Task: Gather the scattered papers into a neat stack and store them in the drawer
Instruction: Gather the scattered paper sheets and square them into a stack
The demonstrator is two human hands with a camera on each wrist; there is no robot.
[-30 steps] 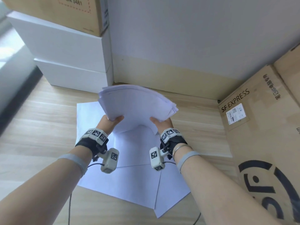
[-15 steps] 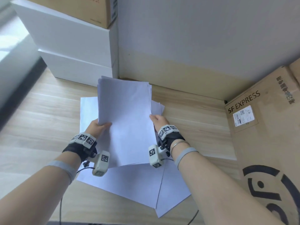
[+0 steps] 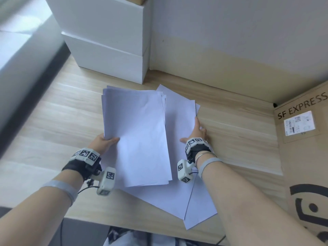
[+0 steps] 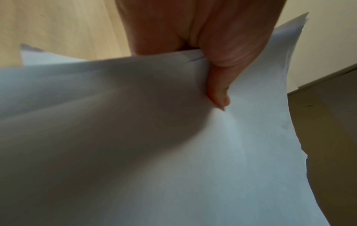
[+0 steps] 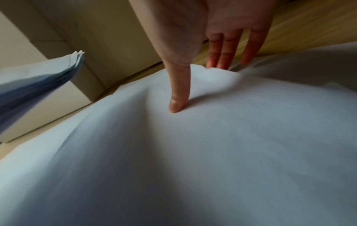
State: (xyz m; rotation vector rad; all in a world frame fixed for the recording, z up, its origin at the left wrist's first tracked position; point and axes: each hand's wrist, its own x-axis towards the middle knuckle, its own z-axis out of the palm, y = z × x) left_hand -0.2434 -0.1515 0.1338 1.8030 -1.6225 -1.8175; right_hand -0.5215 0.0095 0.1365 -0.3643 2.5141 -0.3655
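Observation:
My left hand (image 3: 104, 142) holds a stack of white papers (image 3: 138, 139) by its left edge, a little above the wooden table (image 3: 53, 121). In the left wrist view the thumb (image 4: 218, 91) pinches down on the stack (image 4: 173, 152). My right hand (image 3: 194, 133) is off the stack and rests on a loose sheet (image 3: 179, 118) just to its right. There the thumb (image 5: 176, 99) presses on the sheet (image 5: 212, 137), and the straight fingers (image 5: 222, 53) reach past its raised edge. More loose sheets (image 3: 168, 197) lie fanned on the table under the stack.
Two stacked white boxes (image 3: 110, 50) stand at the back left against the wall. A large SF EXPRESS cardboard box (image 3: 305, 157) walls off the right side. The table's near edge (image 3: 85, 220) runs just below the loose sheets.
Both hands held the stack before. My right hand has let go and moved right onto a loose sheet, and the stack now lies flatter in my left hand alone.

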